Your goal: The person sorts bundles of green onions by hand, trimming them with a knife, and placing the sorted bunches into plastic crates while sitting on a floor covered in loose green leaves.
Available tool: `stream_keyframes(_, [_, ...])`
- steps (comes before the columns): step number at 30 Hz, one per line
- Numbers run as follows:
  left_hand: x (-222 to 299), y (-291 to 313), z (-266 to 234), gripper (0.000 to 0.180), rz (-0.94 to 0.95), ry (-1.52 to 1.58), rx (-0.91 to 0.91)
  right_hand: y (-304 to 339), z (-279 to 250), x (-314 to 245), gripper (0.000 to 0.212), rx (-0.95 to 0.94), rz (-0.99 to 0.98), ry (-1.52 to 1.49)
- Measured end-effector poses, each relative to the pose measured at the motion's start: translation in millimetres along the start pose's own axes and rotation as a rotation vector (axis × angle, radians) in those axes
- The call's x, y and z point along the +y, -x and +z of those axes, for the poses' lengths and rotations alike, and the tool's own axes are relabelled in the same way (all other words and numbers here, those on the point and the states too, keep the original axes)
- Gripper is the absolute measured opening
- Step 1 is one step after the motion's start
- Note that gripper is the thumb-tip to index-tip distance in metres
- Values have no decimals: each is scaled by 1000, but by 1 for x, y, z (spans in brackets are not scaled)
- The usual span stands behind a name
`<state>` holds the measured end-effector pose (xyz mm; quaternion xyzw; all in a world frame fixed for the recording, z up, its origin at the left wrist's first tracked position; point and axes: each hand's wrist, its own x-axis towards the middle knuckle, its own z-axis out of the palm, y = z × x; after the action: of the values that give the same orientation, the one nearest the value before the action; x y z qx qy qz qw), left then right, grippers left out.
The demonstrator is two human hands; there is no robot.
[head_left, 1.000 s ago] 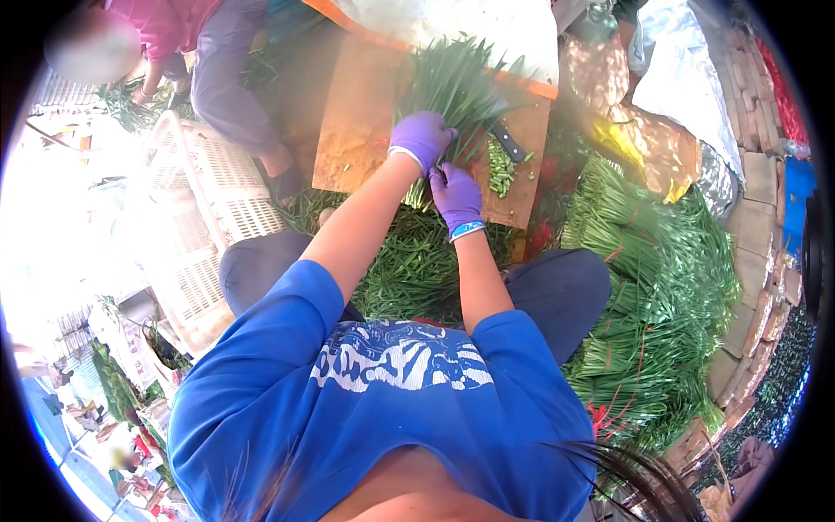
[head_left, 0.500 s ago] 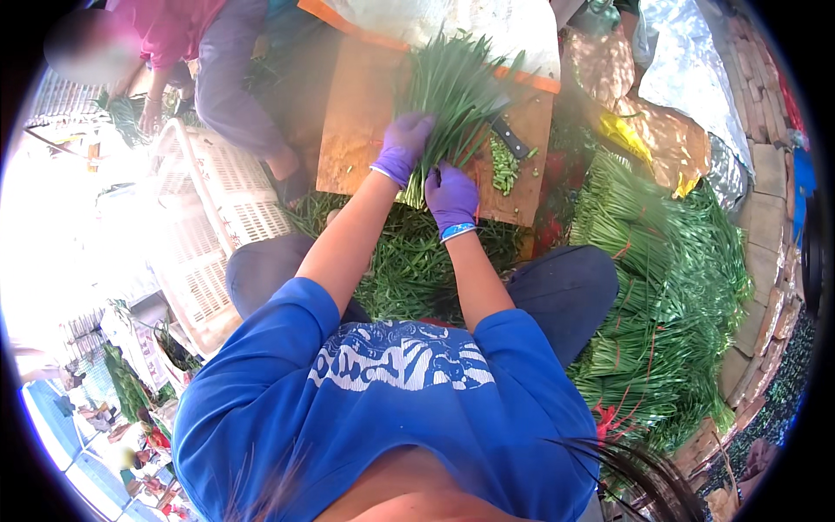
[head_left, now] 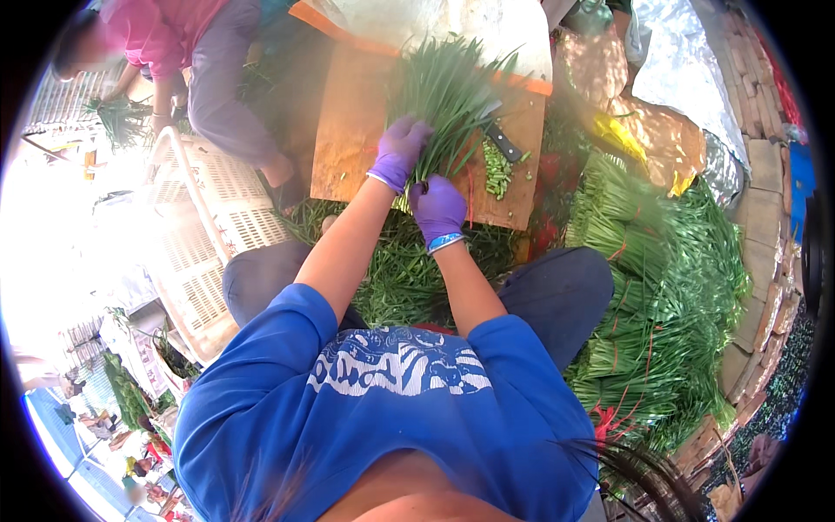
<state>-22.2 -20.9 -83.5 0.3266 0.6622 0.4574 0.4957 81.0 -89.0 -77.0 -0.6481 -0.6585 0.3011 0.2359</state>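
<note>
We've got the green bunch (head_left: 445,91) on the board (head_left: 346,130), left hand (head_left: 403,150) curled on its left side. Right hand (head_left: 438,207) has shifted left along the board's near edge, fingers folded; can't tell what it's pinching. We'd judge stem-end handling's still underway.
</note>
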Motion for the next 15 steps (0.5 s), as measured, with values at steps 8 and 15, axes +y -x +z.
stream_keyframes(8, [9, 7, 3, 62, 100, -399, -1, -4, -5, -4, 23, -84, 11, 2])
stream_keyframes(15, [-7, -14, -5, 59, 89, -260, -85, -7, -4, -4, 23, -152, 67, -34])
